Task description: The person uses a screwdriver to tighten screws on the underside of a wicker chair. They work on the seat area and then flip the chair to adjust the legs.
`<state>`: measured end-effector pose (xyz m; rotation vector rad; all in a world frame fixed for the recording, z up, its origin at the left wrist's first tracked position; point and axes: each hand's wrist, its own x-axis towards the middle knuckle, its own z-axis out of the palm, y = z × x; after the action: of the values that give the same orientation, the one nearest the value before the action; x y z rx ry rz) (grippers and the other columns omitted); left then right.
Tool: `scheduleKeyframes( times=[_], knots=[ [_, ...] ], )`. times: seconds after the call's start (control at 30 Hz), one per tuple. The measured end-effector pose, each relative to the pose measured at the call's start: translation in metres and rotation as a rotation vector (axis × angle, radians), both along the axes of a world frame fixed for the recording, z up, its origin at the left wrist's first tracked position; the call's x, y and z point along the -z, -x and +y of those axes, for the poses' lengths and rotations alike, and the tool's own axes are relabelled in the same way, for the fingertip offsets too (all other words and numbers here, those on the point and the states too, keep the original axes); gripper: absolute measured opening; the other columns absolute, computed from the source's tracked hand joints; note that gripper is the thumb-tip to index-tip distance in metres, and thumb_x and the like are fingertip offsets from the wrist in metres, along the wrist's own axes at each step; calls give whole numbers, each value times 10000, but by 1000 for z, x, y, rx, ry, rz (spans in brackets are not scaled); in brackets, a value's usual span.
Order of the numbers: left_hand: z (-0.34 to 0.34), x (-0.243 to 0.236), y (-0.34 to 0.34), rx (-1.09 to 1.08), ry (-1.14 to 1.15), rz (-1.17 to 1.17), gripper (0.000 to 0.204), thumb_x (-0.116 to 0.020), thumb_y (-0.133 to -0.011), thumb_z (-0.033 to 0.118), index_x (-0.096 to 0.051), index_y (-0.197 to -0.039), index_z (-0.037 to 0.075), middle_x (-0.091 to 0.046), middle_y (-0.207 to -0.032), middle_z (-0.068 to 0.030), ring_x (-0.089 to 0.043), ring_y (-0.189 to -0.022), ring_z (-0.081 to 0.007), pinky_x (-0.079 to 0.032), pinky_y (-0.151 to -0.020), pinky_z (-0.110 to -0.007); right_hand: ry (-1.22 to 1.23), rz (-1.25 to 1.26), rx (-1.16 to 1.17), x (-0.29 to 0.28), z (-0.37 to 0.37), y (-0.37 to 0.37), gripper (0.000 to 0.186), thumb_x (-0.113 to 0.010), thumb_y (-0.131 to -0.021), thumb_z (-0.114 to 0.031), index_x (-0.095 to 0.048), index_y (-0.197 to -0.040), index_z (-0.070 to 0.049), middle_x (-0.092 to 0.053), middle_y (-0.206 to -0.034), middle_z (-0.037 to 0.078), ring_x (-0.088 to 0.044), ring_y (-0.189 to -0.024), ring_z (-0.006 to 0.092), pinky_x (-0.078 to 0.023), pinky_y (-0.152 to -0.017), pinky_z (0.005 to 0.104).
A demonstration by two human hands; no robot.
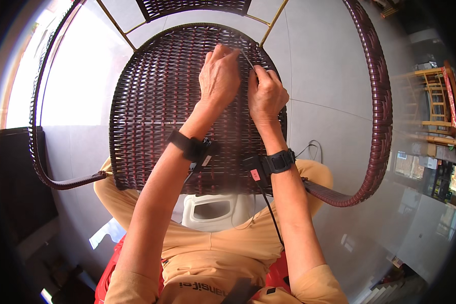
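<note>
A chair seat (pixel 152 96) woven from dark brown and reddish strips lies in front of me, its rounded end away from me. Over its far right part, my left hand (pixel 219 76) is closed in a pinch, its fingertips close to the weave; whatever they grip is hidden. My right hand (pixel 267 93) is closed at the right rim of the seat. From its fingers a thin greyish rod-like piece (pixel 247 58) slants up and left toward my left fingertips. Whether it is a tool or a strip, I cannot tell.
Wrapped armrests curve round on the left (pixel 37 121) and right (pixel 382 101). The woven backrest (pixel 192 5) and gold-coloured metal bars (pixel 274 23) are at the far end. A white plastic stool (pixel 207 223) stands under the near edge. Wooden furniture (pixel 438 101) is far right. Cables hang from my wrist straps.
</note>
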<state>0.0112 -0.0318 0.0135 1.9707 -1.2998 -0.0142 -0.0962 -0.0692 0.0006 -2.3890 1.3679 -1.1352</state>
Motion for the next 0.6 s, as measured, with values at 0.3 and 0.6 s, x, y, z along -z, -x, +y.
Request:
scheduleKeyframes(
  times=[0.3, 0.6],
  knots=[
    [3, 9, -1, 54, -1, -69, 348, -489, -856, -9, -595, -1184, 38, -541, -1106, -125, -535, -935, -312, -453, -822, -388, 10, -23, 12, -2, 0, -1, 92, -674, -781, -129, -687, -869, -112, -599, -678, 62, -599, -582, 286, -442, -482, 385],
    [1, 11, 1, 55, -71, -97, 396, -506, -835, -1, -526, -1228, 40, -518, -1094, -130, -520, -899, -333, -442, -796, -419, -2, -19, 11, -1, 1, -1, 75, -667, -794, -148, -682, -858, -111, -600, -684, 69, -598, -589, 296, -444, -493, 393]
  ],
)
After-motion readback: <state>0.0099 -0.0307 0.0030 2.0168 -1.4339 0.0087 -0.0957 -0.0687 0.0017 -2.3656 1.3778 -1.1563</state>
